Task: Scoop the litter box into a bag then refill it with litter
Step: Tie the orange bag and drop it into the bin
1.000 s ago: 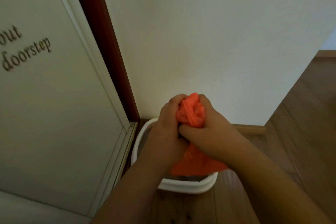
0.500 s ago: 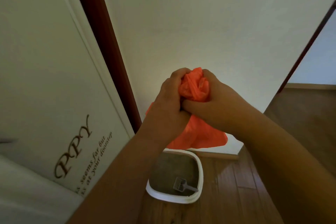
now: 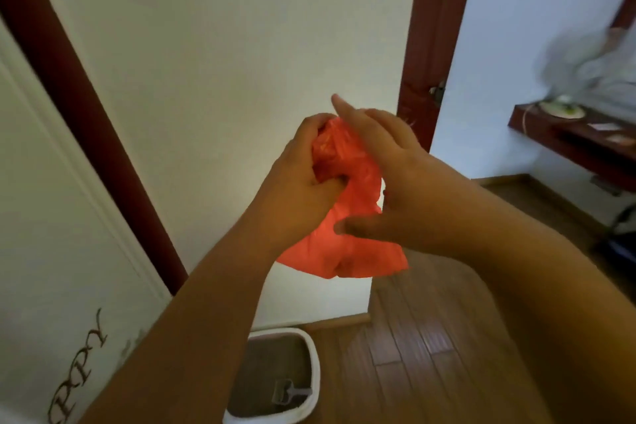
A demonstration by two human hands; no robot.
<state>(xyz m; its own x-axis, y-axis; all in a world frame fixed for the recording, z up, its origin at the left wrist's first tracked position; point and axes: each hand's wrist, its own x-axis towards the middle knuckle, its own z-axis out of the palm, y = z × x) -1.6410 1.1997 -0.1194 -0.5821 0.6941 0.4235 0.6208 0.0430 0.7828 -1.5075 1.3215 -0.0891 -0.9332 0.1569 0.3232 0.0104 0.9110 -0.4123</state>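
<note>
A person's left hand (image 3: 296, 179) clutches the bunched top of a crumpled orange plastic bag (image 3: 347, 217) at the centre of the frame, fingers curled into the gathered plastic. The right hand (image 3: 389, 182) is spread against the bag's right side, index finger pointing up and thumb pressed flat on the lower part, gripping nothing. The bag hangs in the air before a white wall (image 3: 223, 62). At the bottom centre of the frame, a white-rimmed litter box (image 3: 315, 368) sits on a brown wooden plank floor (image 3: 413, 354), a small grey plastic scoop (image 3: 287, 394) lying on the brown litter inside.
</note>
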